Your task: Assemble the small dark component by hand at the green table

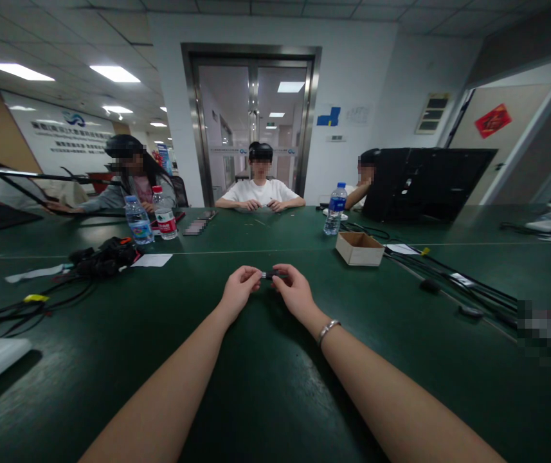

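Note:
Between my hands, just above the green table, is a small black stick with a silvery end, which looks like a USB flash drive (270, 275). My left hand (240, 290) is closed in a pinch at the silvery end. At the black end, the thumb and fingers of my right hand (295, 290) are closed on the body. The fingertips hide part of both ends, so I cannot tell whether it is one piece or two. A silver bracelet (328, 332) circles my right wrist.
An open cardboard box (359, 249) and a water bottle (335, 209) stand ahead to the right. Two more bottles (139, 222) stand ahead left, near tangled black gear (106, 257). Cables (453, 276) run along the right. A person (260, 186) sits opposite; others sit nearby.

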A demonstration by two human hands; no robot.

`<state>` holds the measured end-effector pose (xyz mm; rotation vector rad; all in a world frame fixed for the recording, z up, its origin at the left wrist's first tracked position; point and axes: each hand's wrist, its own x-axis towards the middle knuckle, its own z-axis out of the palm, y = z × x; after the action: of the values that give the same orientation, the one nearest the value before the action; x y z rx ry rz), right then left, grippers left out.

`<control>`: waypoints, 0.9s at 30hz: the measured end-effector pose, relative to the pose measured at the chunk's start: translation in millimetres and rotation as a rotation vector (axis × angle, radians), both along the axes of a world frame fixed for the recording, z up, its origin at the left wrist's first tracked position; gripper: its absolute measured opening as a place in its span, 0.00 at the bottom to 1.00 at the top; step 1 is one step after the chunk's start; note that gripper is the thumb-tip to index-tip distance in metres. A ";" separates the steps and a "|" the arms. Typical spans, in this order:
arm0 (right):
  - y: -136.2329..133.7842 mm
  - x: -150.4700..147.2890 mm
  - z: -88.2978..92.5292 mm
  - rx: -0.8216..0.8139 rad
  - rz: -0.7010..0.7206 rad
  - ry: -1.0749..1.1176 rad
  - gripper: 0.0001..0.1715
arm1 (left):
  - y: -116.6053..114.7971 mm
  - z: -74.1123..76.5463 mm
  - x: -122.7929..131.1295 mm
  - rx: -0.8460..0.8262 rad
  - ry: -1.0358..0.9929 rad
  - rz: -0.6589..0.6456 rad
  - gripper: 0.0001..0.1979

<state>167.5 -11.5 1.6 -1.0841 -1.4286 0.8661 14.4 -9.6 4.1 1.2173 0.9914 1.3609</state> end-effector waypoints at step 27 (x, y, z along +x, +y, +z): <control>1.2 -0.7 0.8 -0.030 -0.019 0.023 0.17 | -0.1 -0.7 0.8 0.031 0.098 -0.034 0.13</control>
<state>166.8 -10.3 2.4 -1.1050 -1.3885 0.8861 15.1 -9.8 3.5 1.3291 1.0165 1.3047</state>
